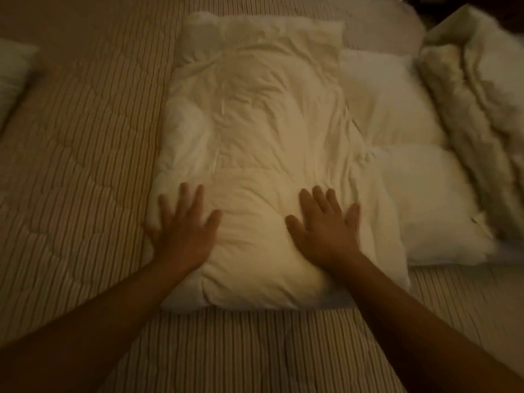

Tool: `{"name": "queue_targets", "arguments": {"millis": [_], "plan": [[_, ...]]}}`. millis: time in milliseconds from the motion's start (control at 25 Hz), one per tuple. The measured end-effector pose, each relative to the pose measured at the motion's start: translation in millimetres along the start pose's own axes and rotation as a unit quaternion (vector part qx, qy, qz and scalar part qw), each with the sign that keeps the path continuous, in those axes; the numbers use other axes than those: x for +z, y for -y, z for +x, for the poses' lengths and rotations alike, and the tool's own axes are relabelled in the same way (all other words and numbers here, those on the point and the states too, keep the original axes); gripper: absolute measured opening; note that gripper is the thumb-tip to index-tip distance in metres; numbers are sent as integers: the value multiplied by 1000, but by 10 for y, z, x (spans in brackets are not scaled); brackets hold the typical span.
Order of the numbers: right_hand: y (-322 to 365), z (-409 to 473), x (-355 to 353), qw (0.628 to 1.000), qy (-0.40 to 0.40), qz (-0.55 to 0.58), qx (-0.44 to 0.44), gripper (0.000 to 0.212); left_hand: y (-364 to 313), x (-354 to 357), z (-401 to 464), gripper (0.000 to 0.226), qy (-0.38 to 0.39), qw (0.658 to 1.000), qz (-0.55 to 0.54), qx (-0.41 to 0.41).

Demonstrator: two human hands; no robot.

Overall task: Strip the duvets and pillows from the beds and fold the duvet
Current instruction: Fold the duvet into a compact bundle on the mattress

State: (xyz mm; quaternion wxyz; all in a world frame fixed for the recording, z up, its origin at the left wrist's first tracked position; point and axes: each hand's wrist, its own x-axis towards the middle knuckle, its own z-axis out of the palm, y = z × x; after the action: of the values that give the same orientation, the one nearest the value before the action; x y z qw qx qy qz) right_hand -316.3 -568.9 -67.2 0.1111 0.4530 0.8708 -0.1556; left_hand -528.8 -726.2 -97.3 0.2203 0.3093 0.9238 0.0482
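Observation:
A folded white duvet (pixel 263 143) lies as a thick rectangular bundle in the middle of the bare striped mattress (pixel 85 154). My left hand (pixel 184 225) presses flat on its near left edge, fingers spread. Also flat on the duvet, my right hand (pixel 326 222) rests near the front centre with straight fingers. Two white pillows (pixel 419 177) lie side by side against the duvet's right side, partly under its edge. Another bundled white duvet (pixel 476 97) sits at the far right.
Part of one more pillow (pixel 11 78) shows at the left edge. Quilted striped mattress stretches to the left and in front of the duvet. A dark floor corner (pixel 442 7) is visible at the top right beyond the bed.

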Motion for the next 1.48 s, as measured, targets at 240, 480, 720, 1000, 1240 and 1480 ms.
{"name": "queue_targets", "arguments": {"millis": [240, 480, 720, 1000, 1240, 1480], "plan": [[-498, -507, -135, 981, 14, 79, 177, 74, 183, -135, -160, 111, -1, 834, -469, -292], [-706, -663, -699, 945, -45, 304, 111, 50, -917, -906, -415, 62, -84, 792, -578, -177], [-1608, -781, -1229, 936, 115, 329, -48, 55, -2282, -1458, -983, 43, -169, 898, -404, -46], [-2653, -672, -1925, 974, 119, 191, -39, 31, -3596, -1504, -1516, 38, -230, 966, -115, 43], [-3130, -555, -2311, 976, -21, 217, 16, 41, -4125, -1424, -1622, 38, -168, 951, -227, 125], [-4024, -468, -2237, 980, -98, 160, 67, 60, -4527, -1308, -1643, 45, -189, 927, -274, 172]]}}
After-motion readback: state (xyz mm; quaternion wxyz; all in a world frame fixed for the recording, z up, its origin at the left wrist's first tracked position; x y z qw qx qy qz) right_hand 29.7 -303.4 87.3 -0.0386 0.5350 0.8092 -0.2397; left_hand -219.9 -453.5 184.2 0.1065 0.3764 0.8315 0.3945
